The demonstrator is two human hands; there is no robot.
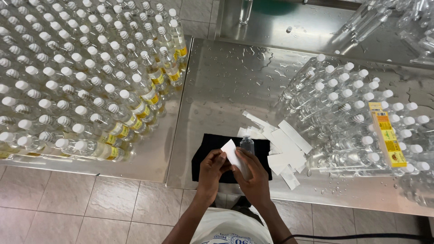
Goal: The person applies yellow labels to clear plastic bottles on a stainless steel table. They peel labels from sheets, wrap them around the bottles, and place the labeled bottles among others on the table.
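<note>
The left hand [212, 166] is pinching a white label [231, 152]; the right hand [254, 177] is gripping a small clear bottle [247, 145], uncapped, over a black cloth [205, 151] at the desk's [226, 81] near edge. Loose white backing strips [285, 144] are lying just right. Open steel is extending toward the far edge. Capped bottles [352, 117] are crowding the right side; labelled bottles [81, 81] are filling the neighbouring desk on the left.

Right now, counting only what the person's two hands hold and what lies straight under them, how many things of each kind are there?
Clear bottle, in the right hand: 1
White slip, pinched by the left hand: 1
Black cloth, under both: 1
Total: 3
</note>
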